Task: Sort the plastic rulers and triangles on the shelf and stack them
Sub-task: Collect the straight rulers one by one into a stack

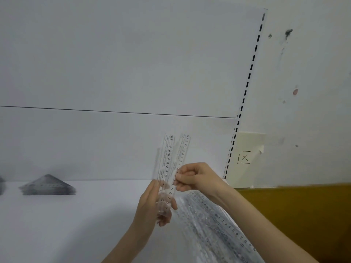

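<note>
triangle stack (47, 186) looks done, left of fingers. left hand (152, 204) grips clear ruler (168, 154), right hand (193, 177) pinches second ruler (182, 150); ruler heap (214, 221) below unstacked.

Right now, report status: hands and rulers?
Left hand grips clear rulers by lower ends. Right hand pinches one mid-length. Ruler pile under right arm; triangle stack far left. No obstruction seen.

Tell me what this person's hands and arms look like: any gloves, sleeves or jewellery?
Both are bare. The left hand and right hand wear no gloves, and I see no rings, watch or bracelet. The left forearm and right forearm show no sleeve as far as the picture reaches; anything worn higher up is out of view.
</note>
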Motion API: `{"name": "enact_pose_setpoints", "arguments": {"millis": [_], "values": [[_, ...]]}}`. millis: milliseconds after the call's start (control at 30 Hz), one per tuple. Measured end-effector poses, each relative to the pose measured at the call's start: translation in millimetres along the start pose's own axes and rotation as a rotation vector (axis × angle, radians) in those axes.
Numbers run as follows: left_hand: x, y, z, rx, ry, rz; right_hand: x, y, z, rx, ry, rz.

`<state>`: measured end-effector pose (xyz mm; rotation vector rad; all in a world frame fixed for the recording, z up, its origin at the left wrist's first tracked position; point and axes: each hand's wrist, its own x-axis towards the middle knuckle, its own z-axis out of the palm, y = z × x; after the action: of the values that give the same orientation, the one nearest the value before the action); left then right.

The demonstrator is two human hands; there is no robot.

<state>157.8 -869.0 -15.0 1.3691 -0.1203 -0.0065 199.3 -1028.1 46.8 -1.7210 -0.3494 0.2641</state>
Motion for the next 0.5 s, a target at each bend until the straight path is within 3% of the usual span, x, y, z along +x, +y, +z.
{"name": "enact_pose_setpoints", "arguments": {"millis": [200,500], "values": [[1,3,1,-0.050,-0.017,-0.026,3,-7,3,-0.095,0.014,-0.005],[2,-2,3,-0.120,0.013,-0.069,0,3,32,-0.496,0.179,-0.140]]}}
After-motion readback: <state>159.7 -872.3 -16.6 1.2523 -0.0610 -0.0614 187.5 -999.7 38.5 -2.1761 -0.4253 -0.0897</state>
